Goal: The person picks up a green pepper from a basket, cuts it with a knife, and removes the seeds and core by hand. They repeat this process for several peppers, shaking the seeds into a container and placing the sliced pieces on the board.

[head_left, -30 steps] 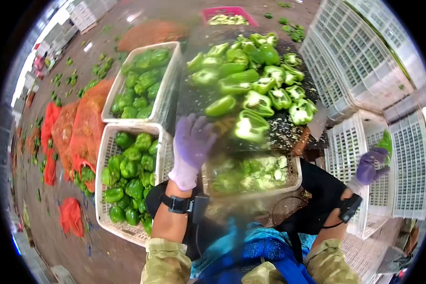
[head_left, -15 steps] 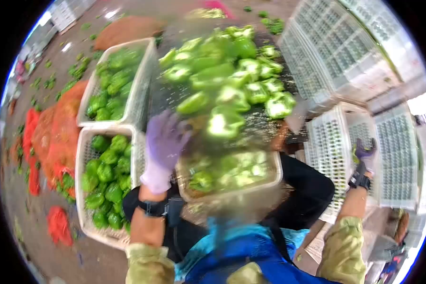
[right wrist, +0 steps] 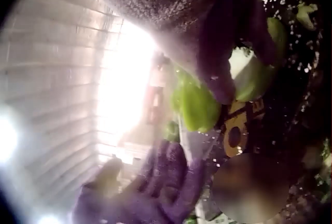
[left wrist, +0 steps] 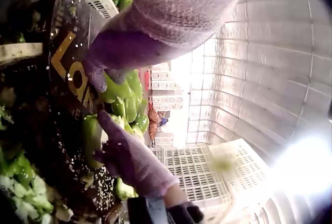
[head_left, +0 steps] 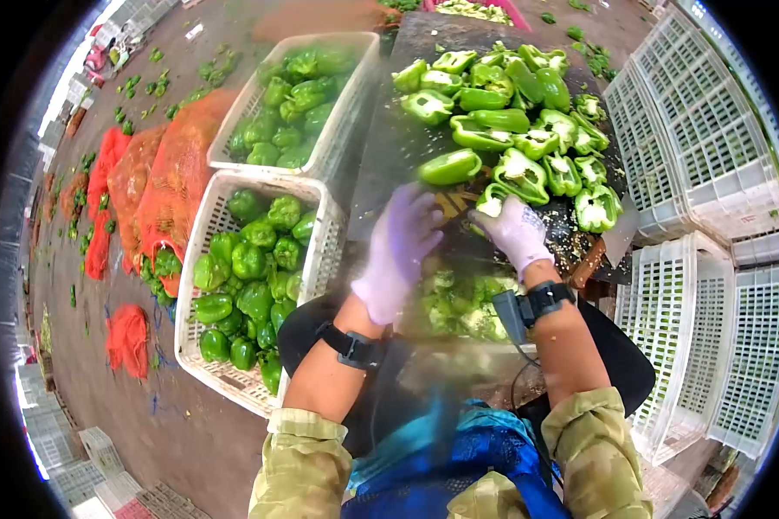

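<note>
Halved green bell peppers [head_left: 519, 176] lie in a pile on a dark board [head_left: 389, 164] with yellow lettering. At the pile's near edge my right hand [head_left: 518, 233], in a purple-white glove, grips a pepper half [right wrist: 250, 81]; its pale inside shows between finger and thumb in the right wrist view. My left hand [head_left: 401, 251], gloved alike, hovers over the board's near left part, its fingers loosely extended and holding nothing. Just beyond its fingertips lies another pepper half [head_left: 450, 168], skin side up.
Two white crates of whole green peppers stand left, the nearer crate [head_left: 190, 320] beside my left arm. Below the board is a container of pale green pepper scraps [head_left: 463, 307]. White crates [head_left: 658, 303] are stacked at right. Red net bags [head_left: 177, 190] lie on the floor.
My right hand has come from the white crate at right back to the board and taken hold of the nearest pepper half. My left hand stays over the board's near left part.
</note>
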The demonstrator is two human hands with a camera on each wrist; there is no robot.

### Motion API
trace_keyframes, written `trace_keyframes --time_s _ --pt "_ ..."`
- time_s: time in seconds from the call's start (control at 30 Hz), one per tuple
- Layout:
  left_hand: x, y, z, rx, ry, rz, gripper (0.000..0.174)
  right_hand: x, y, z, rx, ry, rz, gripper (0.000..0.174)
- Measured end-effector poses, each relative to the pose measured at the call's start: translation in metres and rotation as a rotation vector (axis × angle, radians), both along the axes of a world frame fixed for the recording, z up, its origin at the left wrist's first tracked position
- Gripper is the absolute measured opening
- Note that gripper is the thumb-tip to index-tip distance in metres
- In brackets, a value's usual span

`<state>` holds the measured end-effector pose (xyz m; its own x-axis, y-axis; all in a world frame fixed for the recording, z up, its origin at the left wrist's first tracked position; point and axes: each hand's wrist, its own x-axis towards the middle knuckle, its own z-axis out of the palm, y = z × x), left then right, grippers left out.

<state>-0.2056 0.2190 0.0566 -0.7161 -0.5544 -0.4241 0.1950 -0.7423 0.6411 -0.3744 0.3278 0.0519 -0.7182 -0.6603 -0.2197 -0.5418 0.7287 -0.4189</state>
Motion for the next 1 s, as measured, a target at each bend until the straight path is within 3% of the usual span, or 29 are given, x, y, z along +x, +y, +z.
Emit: trace_keyframes --time_s 0.07,0.17,0.2,0.27,0.33,0.37,0.4,0.47,0.5,0.6,0.73,0.77,0.87,0.97,1.0 --pt "-0.001 0.001 0.007 -0.020 -0.032 -0.021 0.049 0.003 -0.012 -0.008 0.031 0.043 -0.063 0.067" --pt "0.009 0.001 0.004 -0.051 -0.009 -0.124 0.056 -0.010 -0.007 -0.006 0.033 -0.181 -0.018 0.069" --pt "0.008 0.003 0.011 -0.018 -0.073 -0.148 0.061 -0.002 -0.003 0.010 -0.018 -0.202 -0.030 0.058" --pt "0.008 0.005 0.025 0.072 -0.078 -0.267 0.068 -0.003 0.016 -0.003 -0.329 -0.633 -0.118 0.046" --pt "0.008 0.012 0.026 0.109 0.005 -0.397 0.063 0.025 0.033 0.025 -0.596 -0.947 -0.042 0.045" --pt "0.007 0.016 0.027 0.125 0.046 -0.463 0.062 0.038 0.039 0.051 -0.555 -0.997 0.015 0.052" --pt "0.005 0.013 0.036 0.435 0.269 -0.544 0.056 0.048 0.044 0.065 -0.519 -1.054 0.041 0.053" --pt "-0.001 0.022 0.026 0.416 0.293 -0.471 0.048 0.071 0.043 0.077 -0.630 -1.185 0.069 0.056" --pt "-0.004 0.026 0.026 0.406 0.307 -0.437 0.045 0.066 0.046 0.079 -0.528 -1.142 0.132 0.058" --pt "-0.006 0.036 0.024 0.477 0.289 -0.463 0.045 0.072 0.049 0.084 -0.536 -1.128 0.112 0.056" --pt "-0.005 0.040 0.022 0.126 0.348 -0.425 0.040 0.073 0.048 0.086 -0.306 -0.937 0.093 0.051" --pt "-0.001 0.035 0.021 0.224 0.403 -0.484 0.041 0.074 0.048 0.071 -0.439 -0.936 0.113 0.055" --pt "-0.003 0.033 0.024 -0.108 0.251 -0.372 0.042 0.079 0.046 0.065 -0.540 -0.825 0.099 0.053" --pt "-0.002 0.032 0.019 -0.144 0.311 -0.400 0.046 0.080 0.048 0.066 -0.517 -0.768 0.092 0.047" --pt "-0.001 0.030 0.017 -0.323 0.329 -0.427 0.047 0.079 0.047 0.066 -0.533 -0.740 0.102 0.046"
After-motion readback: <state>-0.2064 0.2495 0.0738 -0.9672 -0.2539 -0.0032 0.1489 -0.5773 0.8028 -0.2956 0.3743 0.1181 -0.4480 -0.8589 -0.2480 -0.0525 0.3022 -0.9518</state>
